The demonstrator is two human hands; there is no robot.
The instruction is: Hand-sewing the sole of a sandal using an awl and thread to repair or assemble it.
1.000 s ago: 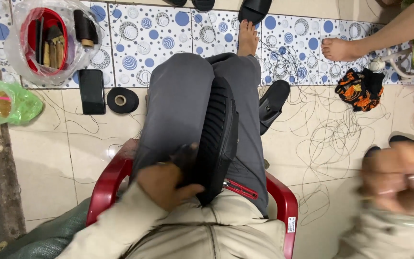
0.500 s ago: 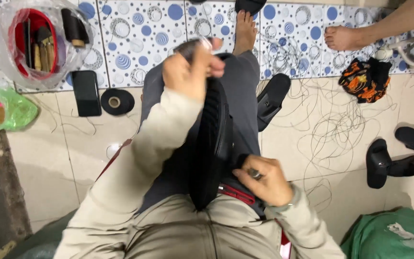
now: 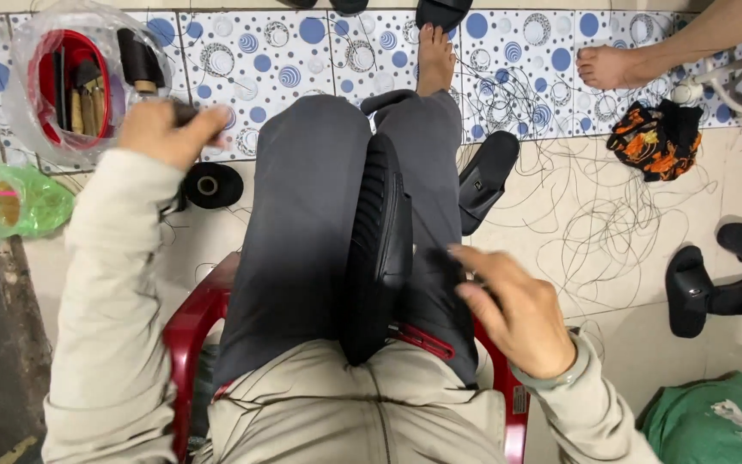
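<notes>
nearest the camera, the person sits on a red plastic chair (image 3: 189, 318) in a beige jacket and grey trousers. a black sandal (image 3: 377, 249) stands on edge, gripped between the thighs, its ribbed sole facing left. the right hand (image 3: 513, 311) lies on the right thigh just beside the sandal, fingers bent and loosely spread, closed on nothing that can be seen; whether the fingertips touch the sandal's edge cannot be told.

further out, the left hand (image 3: 163, 131) is raised to the left over the floor, fingers curled tight into a fist around something small and dark; what it pinches is too blurred to tell. just below it on the floor sits a black thread spool (image 3: 213, 185). a second black sandal (image 3: 484, 178) lies on the tiles right of the knee, beside a tangle of loose thread (image 3: 620, 232).

beyond, at the far left, a clear bag holds a red tool basket (image 3: 66, 84), with a green bag (image 3: 15, 200) below it. at right lie a pair of black slippers (image 3: 714, 283), an orange-and-black cloth (image 3: 656, 139), and another person's bare foot (image 3: 611, 64) on the dotted tiles.
</notes>
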